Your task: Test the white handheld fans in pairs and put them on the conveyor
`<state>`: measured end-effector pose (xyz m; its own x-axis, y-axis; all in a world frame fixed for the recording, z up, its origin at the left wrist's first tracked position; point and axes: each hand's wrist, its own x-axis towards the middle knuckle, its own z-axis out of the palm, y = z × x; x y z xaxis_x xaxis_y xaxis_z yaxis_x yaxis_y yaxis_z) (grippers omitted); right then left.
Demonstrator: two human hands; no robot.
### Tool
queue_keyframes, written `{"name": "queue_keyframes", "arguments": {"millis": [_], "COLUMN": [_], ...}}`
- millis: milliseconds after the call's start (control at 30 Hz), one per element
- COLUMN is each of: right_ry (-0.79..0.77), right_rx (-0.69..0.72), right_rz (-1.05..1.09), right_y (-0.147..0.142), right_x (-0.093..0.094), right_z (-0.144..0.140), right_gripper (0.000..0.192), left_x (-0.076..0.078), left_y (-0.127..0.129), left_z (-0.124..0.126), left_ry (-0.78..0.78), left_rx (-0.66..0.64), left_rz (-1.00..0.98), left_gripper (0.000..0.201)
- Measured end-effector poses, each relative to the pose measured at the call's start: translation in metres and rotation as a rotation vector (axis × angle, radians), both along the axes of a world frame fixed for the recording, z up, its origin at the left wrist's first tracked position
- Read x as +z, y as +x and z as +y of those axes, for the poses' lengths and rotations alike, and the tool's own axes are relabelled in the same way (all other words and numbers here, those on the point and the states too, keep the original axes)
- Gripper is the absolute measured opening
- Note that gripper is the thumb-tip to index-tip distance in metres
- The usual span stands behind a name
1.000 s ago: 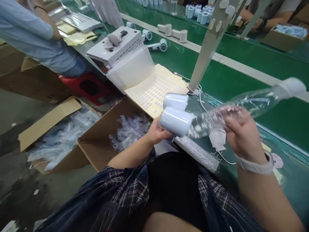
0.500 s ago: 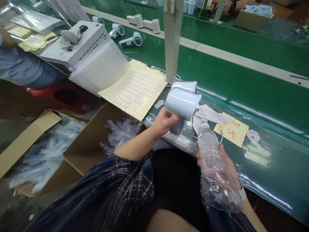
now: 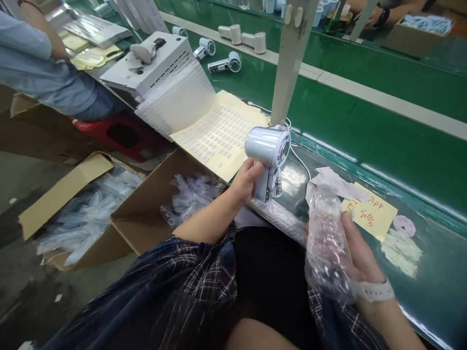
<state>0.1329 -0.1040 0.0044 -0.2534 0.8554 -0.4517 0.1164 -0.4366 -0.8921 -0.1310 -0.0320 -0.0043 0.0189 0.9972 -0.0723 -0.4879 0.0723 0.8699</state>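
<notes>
- One small white handheld fan is gripped by its handle in the left hand, upright over the near edge of the counter, its barrel end turned toward the wearer, probably for a look.
- The right hand is closed around one clear bubble-wrap sleeve, held beside the fan.
- Two open cardboard boxes of clear bags stand on the floor within reach.
- One yellow sticker sheet lies flat on the counter.
- Five more fans lie on the green belt beyond.

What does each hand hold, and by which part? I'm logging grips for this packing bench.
Left hand holds the white handheld fan by its handle; right hand grips the bubble-wrap bag around its middle.
</notes>
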Motion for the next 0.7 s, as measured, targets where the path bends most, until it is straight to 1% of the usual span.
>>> {"name": "queue_keyframes", "arguments": {"millis": [67,100,133,200,267,333,400,433,467,500,533,600,633,667,700], "right_ry": [0.039,0.117,0.217,0.469,0.692,0.806,0.845,0.849,0.846,0.841,0.838,0.857,0.894,0.922,0.905], "right_rx": [-0.068,-0.106,-0.114,-0.07,-0.061,-0.053,-0.05,-0.042,-0.022,0.011,0.063,0.17,0.225,0.21,0.155], "right_rz": [-0.019,-0.074,-0.153,-0.335,-0.544,-0.651,-0.66,-0.648,-0.635,-0.631,-0.647,-0.747,-0.856,-0.961,-1.045], "right_y": [-0.006,-0.012,-0.02,-0.042,-0.073,-0.104,-0.127,-0.132,-0.131,-0.124,-0.11,-0.068,-0.044,-0.019,0.002], "right_x": [0.005,0.009,0.015,0.024,0.03,0.029,0.026,0.025,0.024,0.024,0.024,0.022,0.019,0.014,0.007], "right_z": [0.038,0.06,0.084,0.128,0.163,0.184,0.193,0.193,0.192,0.19,0.186,0.174,0.166,0.157,0.146], "right_gripper": [0.063,0.062,0.063,0.064,0.073,0.083,0.087,0.088,0.09,0.093,0.096,0.095,0.084,0.065,0.045], "left_x": [0.0,0.0,0.0,0.0,0.001,0.004,0.007,0.009,0.012,0.014,0.016,0.018,0.019,0.02,0.021], "left_y": [-0.006,-0.009,-0.013,-0.021,-0.029,-0.035,-0.038,-0.038,-0.038,-0.037,-0.035,-0.031,-0.027,-0.023,-0.018], "left_z": [-0.001,-0.003,-0.005,-0.01,-0.016,-0.024,-0.031,-0.034,-0.037,-0.039,-0.041,-0.043,-0.043,-0.043,-0.042], "left_ry": [-0.024,-0.025,-0.018,0.01,0.017,-0.013,-0.064,-0.091,-0.119,-0.142,-0.16,-0.178,-0.178,-0.168,-0.148], "left_rx": [-0.002,0.001,0.009,0.03,0.048,0.064,0.07,0.064,0.052,0.036,0.015,-0.029,-0.052,-0.077,-0.102], "left_rz": [-0.02,-0.022,-0.019,-0.007,0.004,0.006,0.006,0.009,0.014,0.018,0.014,-0.011,-0.02,-0.017,0.002], "left_gripper": [0.086,0.087,0.088,0.087,0.083,0.08,0.08,0.08,0.08,0.081,0.081,0.083,0.083,0.082,0.079]}}
